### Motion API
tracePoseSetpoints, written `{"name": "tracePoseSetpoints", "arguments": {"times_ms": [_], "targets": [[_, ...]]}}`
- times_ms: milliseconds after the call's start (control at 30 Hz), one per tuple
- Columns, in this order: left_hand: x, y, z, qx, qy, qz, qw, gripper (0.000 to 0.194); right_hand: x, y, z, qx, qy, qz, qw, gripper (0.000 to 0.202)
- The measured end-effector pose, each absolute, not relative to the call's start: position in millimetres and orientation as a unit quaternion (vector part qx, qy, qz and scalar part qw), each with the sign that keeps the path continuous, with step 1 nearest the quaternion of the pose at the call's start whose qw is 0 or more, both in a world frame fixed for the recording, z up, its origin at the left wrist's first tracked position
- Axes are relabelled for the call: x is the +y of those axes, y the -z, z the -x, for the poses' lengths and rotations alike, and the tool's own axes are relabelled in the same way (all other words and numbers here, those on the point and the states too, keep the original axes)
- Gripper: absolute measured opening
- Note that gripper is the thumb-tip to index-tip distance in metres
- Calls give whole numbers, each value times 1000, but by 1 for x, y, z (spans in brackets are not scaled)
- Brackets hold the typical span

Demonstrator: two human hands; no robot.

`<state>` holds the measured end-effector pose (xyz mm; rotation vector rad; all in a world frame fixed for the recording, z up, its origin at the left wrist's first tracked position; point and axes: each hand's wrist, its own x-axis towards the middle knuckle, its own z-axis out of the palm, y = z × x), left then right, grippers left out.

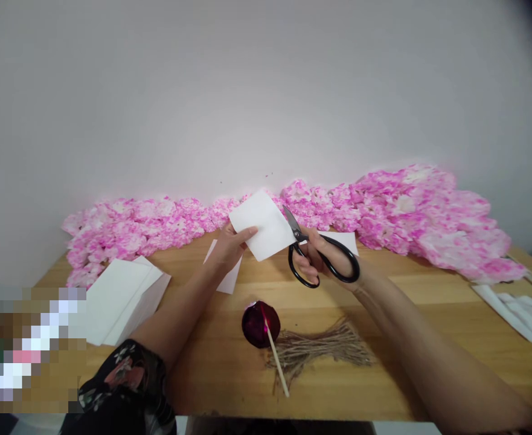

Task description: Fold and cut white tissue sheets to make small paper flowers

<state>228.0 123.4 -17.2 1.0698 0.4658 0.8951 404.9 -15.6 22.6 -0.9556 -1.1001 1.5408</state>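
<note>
My left hand pinches a white paper square by its lower left side, thumb on top, and holds it up above the table. In my right hand is a pair of black-handled scissors, fingers through the loops. Their blades are apart and point up and to the left, at the paper's right edge. Whether the edge lies between the blades I cannot tell. A white paper piece lies on the table below my left hand, and another white sheet lies behind my right hand.
Pink and white paper flowers line the wall side of the wooden table. White sheets are stacked at left. In front stand a dark red bowl with a wooden stick and a bundle of brown twigs. White paper lies at right.
</note>
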Motion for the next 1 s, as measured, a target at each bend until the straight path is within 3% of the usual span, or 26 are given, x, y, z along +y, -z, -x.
{"name": "tracePoseSetpoints", "arguments": {"times_ms": [300,567,1000], "targets": [[122,19,-227,220,-416,-490,734,62,-15,-23,-401,-455,-601,419,506,51],[125,20,-225,196,-400,-497,744,52,-17,-22,-404,-493,-582,417,494,39],[125,19,-231,217,-442,-482,725,70,-18,-14,-407,-507,-622,367,470,67]]}}
